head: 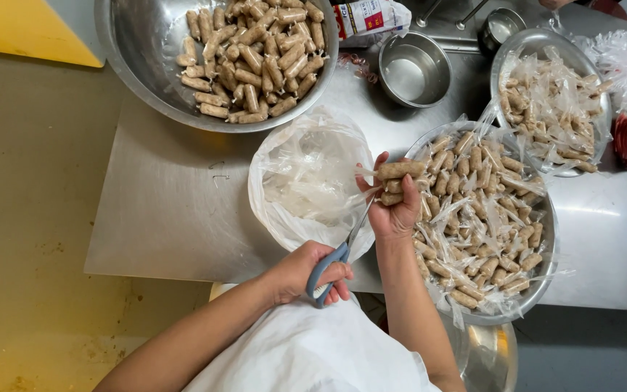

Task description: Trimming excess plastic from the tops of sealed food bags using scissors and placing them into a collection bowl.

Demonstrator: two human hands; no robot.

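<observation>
Left hand (306,272) grips blue-handled scissors (339,247), blades at the wrapper ends of small sausages (399,181) clutched in right hand (395,207). Both are over a plastic bag (306,181) on the steel desk (175,210). Bowl of wrapped sausages (546,225) just right; bowl of unwrapped ones (139,51) far left.

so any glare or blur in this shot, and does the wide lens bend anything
Head view: sharp overall, no motion blur on the left hand or right hand; bright glare streak on the steel table and in the small empty bowl; the table edges bow slightly, suggesting wide-lens distortion.
</observation>
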